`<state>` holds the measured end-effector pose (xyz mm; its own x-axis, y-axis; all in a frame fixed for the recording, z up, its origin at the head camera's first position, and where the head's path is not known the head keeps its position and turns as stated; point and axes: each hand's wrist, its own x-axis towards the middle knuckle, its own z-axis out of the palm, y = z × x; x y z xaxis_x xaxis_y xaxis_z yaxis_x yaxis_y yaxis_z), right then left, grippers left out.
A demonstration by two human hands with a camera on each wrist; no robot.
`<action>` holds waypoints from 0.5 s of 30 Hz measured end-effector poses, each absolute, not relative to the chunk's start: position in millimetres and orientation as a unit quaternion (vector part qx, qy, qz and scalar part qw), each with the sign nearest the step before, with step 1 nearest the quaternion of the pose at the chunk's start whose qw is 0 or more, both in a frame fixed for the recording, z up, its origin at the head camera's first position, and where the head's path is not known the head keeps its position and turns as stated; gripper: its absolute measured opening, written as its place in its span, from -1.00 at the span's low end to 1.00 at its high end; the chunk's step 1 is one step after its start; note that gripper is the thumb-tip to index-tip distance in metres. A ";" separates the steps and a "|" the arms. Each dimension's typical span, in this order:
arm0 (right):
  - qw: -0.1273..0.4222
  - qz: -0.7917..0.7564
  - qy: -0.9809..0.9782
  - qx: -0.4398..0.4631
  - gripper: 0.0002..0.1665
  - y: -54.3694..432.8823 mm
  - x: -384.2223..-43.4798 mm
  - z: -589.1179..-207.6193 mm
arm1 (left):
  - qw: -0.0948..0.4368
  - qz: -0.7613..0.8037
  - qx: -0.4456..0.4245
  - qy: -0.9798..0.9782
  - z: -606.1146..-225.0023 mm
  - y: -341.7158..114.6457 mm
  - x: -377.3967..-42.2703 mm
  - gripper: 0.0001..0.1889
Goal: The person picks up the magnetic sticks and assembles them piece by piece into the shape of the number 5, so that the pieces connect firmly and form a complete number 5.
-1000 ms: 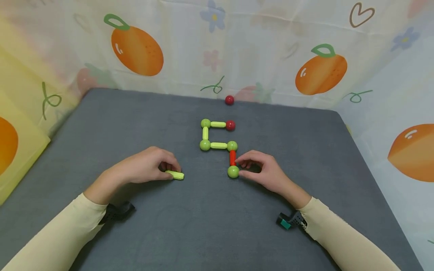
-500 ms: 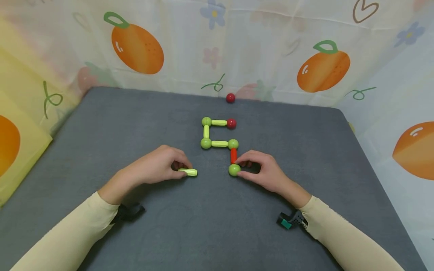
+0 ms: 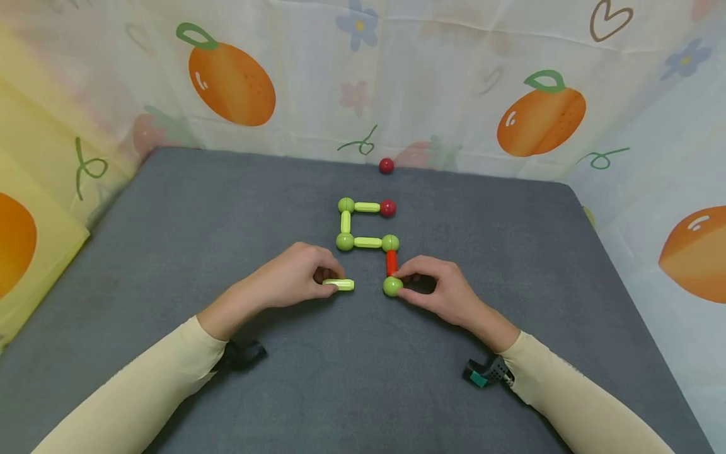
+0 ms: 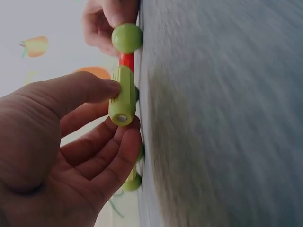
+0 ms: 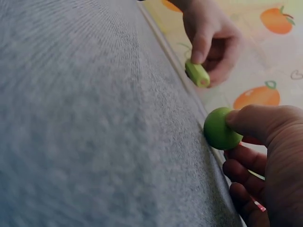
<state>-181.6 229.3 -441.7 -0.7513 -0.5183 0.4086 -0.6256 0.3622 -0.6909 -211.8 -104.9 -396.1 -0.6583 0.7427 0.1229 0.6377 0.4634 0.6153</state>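
Observation:
My left hand pinches a yellow-green magnetic rod between thumb and fingers; a small silvery spot shows in its near end. The rod points right, a short gap from a green ball. My right hand holds that ball, thumb against its side and fingertips by the red rod behind it. In the right wrist view the thumb presses the green ball. The red rod joins it to another green ball, the end of a zigzag of yellow-green rods and balls lying on the table.
The zigzag's far end is a dark red ball. A second, loose red ball sits at the back edge of the grey table. A fruit-printed curtain hangs behind and at the sides.
My left hand has carried the yellow-green rod rightward, closer to the green ball. My right hand has stayed at the ball, and the zigzag keeps its shape.

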 end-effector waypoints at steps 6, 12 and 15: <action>0.081 0.438 -0.820 0.359 -0.65 228.4 -181.0 -443.3 | 0.091 0.330 0.402 0.849 -396.5 -83.5 -213.9 -0.86; 0.086 0.420 -0.827 0.365 -0.66 227.6 -181.9 -442.3 | 0.106 0.339 0.392 0.849 -399.1 -72.3 -218.1 -0.88; 0.088 0.408 -0.830 0.369 -0.67 226.7 -181.3 -441.6 | 0.112 0.336 0.393 0.849 -400.4 -67.9 -219.4 -0.88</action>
<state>-181.3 226.7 -441.6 -0.7120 -0.5405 0.4482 -0.6850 0.3945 -0.6125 -219.4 -67.9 -400.4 -0.6655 0.7427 0.0745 0.5927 0.4652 0.6575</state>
